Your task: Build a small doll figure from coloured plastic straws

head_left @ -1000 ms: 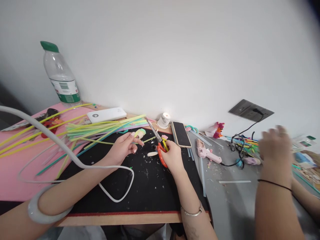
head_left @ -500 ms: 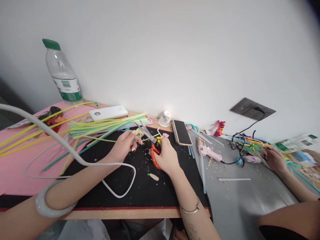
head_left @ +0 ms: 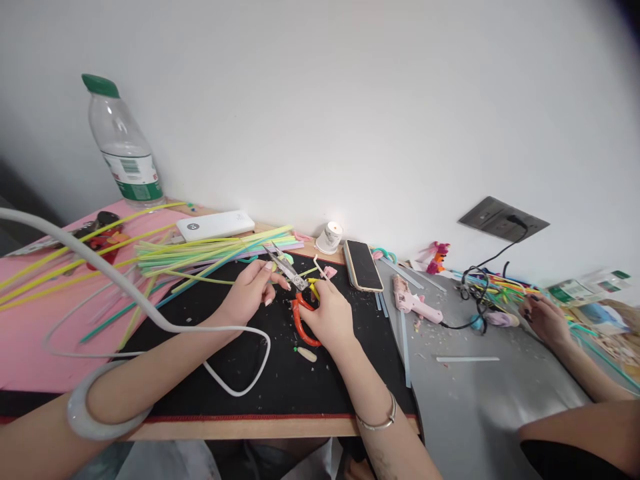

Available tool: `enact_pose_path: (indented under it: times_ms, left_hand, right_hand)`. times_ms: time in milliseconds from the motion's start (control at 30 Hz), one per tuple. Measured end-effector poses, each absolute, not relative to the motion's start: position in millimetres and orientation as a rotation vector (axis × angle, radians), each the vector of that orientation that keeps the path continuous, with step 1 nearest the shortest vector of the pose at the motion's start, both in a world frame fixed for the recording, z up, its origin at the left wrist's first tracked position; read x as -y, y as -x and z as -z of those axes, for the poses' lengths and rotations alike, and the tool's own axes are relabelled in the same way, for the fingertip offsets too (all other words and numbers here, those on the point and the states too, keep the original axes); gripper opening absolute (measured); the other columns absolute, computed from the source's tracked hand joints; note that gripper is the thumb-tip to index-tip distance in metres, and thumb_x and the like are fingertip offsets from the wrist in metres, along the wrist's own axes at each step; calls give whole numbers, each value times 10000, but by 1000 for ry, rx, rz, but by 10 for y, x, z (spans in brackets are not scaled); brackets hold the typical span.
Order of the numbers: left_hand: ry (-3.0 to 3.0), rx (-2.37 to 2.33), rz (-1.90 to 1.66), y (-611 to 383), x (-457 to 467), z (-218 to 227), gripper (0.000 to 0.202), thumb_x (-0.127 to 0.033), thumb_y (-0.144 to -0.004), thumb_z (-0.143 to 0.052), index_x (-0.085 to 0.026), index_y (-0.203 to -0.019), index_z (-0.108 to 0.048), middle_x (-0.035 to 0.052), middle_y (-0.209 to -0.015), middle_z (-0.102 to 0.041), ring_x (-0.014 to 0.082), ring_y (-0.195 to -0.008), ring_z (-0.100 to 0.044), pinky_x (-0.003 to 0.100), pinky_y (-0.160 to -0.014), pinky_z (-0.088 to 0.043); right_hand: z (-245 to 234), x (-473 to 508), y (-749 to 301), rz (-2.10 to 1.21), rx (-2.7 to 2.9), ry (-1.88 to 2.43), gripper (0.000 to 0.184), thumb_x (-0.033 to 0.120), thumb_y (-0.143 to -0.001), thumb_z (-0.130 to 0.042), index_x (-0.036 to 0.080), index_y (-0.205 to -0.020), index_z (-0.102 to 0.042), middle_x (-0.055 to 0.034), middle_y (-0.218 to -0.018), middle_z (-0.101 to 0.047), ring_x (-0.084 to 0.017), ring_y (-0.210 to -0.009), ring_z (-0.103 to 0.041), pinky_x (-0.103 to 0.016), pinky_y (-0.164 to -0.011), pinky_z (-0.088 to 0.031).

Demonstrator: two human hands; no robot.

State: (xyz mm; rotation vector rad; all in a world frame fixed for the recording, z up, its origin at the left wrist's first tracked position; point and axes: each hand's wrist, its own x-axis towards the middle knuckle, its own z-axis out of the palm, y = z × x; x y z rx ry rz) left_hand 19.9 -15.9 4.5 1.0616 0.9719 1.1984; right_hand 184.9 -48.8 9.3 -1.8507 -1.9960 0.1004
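Orange-handled scissors (head_left: 291, 268) are in my right hand (head_left: 330, 313), its fingers wrapped at the handles. The blades point up and left, slightly apart, close to the fingertips of my left hand (head_left: 253, 290). My left thumb and index finger pinch a small piece that is mostly hidden; a bit of pale green shows behind the blades. Something yellow (head_left: 313, 288) shows by my right fingers, its kind unclear. Just below the scissors, a small cream piece with a green tip (head_left: 306, 353) lies on the black mat (head_left: 200, 367).
A white cable (head_left: 165, 323) loops over my left forearm. Behind are pipe cleaners (head_left: 200, 257), a white power bank (head_left: 216, 225), a bottle (head_left: 125, 147), a small white cup (head_left: 330, 237) and a phone (head_left: 364, 265). A pink glue gun (head_left: 417, 303) and another person's hand (head_left: 545, 320) are at right.
The scissors have shifted left and slightly down, with their blades now in front of my left fingertips. The pale yellow-green piece seen there before is now mostly hidden.
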Motion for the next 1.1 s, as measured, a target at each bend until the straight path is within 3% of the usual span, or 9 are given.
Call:
enact_pose_path:
  times_ms: [367, 600, 900, 1000, 1100]
  left_hand:
    - [-1049, -982, -1196, -180, 138, -17, 307, -462, -839, -509, -176, -778, -415, 26, -704, -675, 45, -380, -387, 214, -430, -260]
    - [-1029, -984, -1193, -180, 143, -54, 317, -470, -835, -518, -172, -785, -419, 33, -704, -677, 43, -372, -381, 213, -431, -274]
    - [-1109, -955, -1088, -168, 175, -136, 345, -500, -810, -562, -164, -814, -482, 58, -769, -705, 58, -410, -430, 212, -446, -325]
    - [-1138, -944, -1033, -170, 183, -126, 353, -495, -799, -576, -155, -877, -520, 72, -793, -712, 64, -409, -440, 216, -440, -336]
    - [-1194, -907, -961, -177, 181, -91, 346, -492, -807, -569, -158, -883, -530, 71, -782, -715, 68, -390, -451, 220, -432, -345]
  right_hand:
    - [-94, 487, -1833, 8, 1999, 1816, 225, 392, -722, -656, 199, -740, -542, -31, -809, -645, -171, -726, -584, -246, -577, -325]
    - [-84, 484, -1831, 9, 2008, 1859, 208, 341, -751, -620, 193, -657, -509, -9, -707, -610, -135, -607, -534, -243, -535, -270]
    - [-126, 376, -2102, -111, 1779, 2115, 214, 376, -763, -620, 177, -698, -577, -29, -695, -593, -148, -591, -517, -249, -530, -300]
    - [-43, 337, -2197, -122, 1795, 2054, 150, 305, -735, -650, 163, -780, -634, -51, -765, -604, -178, -685, -562, -263, -612, -390]
    - [16, 317, -2256, -133, 1816, 1904, 203, 212, -711, -665, 130, -896, -658, -90, -892, -596, -207, -828, -586, -302, -769, -452]
